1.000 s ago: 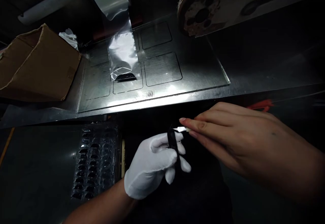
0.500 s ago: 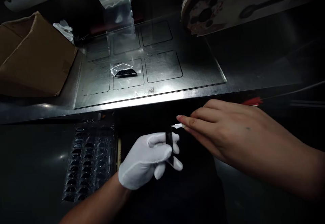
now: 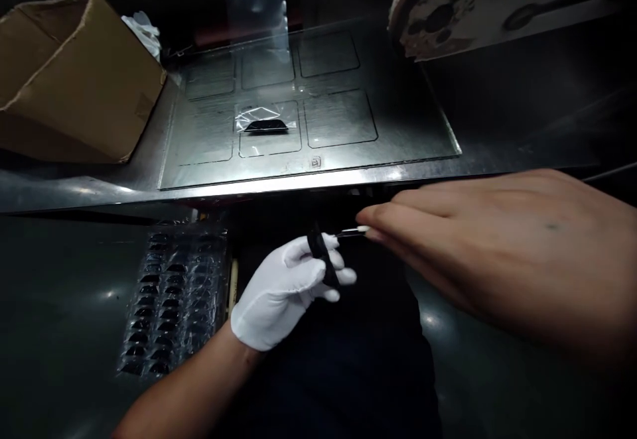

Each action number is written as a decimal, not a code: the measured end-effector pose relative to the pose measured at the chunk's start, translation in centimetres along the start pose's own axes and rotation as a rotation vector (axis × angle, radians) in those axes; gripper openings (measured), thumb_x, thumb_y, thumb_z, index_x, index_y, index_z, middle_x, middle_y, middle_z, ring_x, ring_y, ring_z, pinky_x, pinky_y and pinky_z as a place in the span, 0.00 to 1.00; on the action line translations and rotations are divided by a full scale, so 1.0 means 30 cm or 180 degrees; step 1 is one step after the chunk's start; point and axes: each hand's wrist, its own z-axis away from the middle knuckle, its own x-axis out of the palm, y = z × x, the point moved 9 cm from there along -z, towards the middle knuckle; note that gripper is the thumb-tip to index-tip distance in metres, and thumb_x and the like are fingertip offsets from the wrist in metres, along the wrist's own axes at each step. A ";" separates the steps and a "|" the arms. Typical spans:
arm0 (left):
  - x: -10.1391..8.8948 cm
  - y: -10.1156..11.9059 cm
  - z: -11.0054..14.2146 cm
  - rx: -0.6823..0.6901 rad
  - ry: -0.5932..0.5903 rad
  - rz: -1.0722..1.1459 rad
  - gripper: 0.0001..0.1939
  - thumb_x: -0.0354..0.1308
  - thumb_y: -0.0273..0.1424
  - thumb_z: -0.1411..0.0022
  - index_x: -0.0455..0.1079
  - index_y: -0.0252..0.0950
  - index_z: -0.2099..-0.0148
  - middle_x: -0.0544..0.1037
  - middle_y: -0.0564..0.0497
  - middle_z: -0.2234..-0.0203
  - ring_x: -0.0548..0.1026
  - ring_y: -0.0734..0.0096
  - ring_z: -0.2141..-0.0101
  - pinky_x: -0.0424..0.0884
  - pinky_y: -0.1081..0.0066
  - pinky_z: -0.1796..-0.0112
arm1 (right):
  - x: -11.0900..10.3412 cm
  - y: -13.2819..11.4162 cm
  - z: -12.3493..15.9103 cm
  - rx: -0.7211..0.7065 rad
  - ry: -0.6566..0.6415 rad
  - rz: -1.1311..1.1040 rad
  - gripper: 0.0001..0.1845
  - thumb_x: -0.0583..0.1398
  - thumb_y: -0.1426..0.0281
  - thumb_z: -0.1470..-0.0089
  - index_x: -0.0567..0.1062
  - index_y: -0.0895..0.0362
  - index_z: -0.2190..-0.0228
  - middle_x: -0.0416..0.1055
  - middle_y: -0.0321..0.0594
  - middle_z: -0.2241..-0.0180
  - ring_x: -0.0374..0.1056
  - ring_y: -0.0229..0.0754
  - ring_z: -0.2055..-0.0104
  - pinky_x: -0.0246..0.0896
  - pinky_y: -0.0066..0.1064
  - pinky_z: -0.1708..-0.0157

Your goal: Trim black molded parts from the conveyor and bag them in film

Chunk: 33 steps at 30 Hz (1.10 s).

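My left hand (image 3: 279, 296), in a white glove, pinches a thin black piece (image 3: 316, 245) between thumb and fingers, tilted nearly edge-on to me. My right hand (image 3: 497, 233) is bare and somewhat blurred. Its fingertips close on a slim knife (image 3: 352, 231) with a pale handle and a narrow metal blade. The blade points left and its tip is by the gloved fingertips, near the piece's upper end; whether it touches cannot be made out. On the metal plate (image 3: 199, 175) above lies a black half-round piece (image 3: 267, 125) with clear film.
A clear tray (image 3: 185, 243) with rows of dark half-round pieces is at lower left. An open cardboard box (image 3: 114, 94) stands at the left, white gloves (image 3: 144, 31) behind it. Clear film (image 3: 256, 1) hangs over the plate; a round machine part (image 3: 438, 14) juts in from upper right.
The black piece has turned in my left hand, its upper end now leaning left. My right hand has come nearer the camera with the knife. The whole view has shifted slightly.
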 end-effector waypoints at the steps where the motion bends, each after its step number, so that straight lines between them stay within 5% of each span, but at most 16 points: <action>1: -0.007 0.015 0.001 0.0131 0.0072 0.0080 0.13 0.68 0.28 0.32 0.78 0.37 0.46 0.79 0.48 0.56 0.83 0.62 0.53 0.81 0.72 0.57 | 0.012 0.006 0.015 0.0024 0.0003 -0.0017 0.14 0.55 0.64 0.31 0.81 0.51 0.60 0.80 0.36 0.66 0.73 0.45 0.69 0.52 0.36 0.75; 7: -0.003 0.072 -0.001 0.0583 0.0099 0.0483 0.12 0.67 0.23 0.32 0.79 0.38 0.48 0.82 0.49 0.52 0.82 0.67 0.50 0.74 0.66 0.40 | 0.076 -0.020 0.054 -0.0017 0.0008 -0.0210 0.19 0.50 0.58 0.26 0.78 0.49 0.51 0.82 0.34 0.62 0.78 0.42 0.68 0.54 0.33 0.80; 14: 0.000 0.065 -0.005 0.0536 0.0172 0.0377 0.13 0.69 0.25 0.34 0.79 0.40 0.48 0.83 0.49 0.52 0.83 0.69 0.51 0.75 0.69 0.42 | 0.089 -0.029 0.040 -0.0063 -0.0125 -0.0118 0.19 0.50 0.62 0.27 0.80 0.51 0.54 0.79 0.36 0.68 0.74 0.42 0.74 0.46 0.34 0.81; 22: -0.005 0.064 -0.006 0.0611 0.0340 0.0318 0.15 0.72 0.24 0.36 0.79 0.40 0.48 0.84 0.50 0.52 0.84 0.67 0.51 0.76 0.70 0.42 | 0.100 -0.043 0.062 -0.0246 -0.0197 0.0022 0.11 0.55 0.78 0.39 0.75 0.54 0.62 0.70 0.36 0.74 0.66 0.42 0.78 0.44 0.36 0.79; 33: 0.002 0.084 -0.009 0.1029 0.0521 0.0085 0.13 0.72 0.23 0.37 0.81 0.40 0.51 0.86 0.50 0.55 0.85 0.64 0.52 0.79 0.65 0.44 | 0.116 -0.037 0.077 -0.0007 -0.0323 -0.0041 0.08 0.55 0.75 0.37 0.75 0.54 0.63 0.69 0.35 0.73 0.65 0.42 0.77 0.48 0.34 0.79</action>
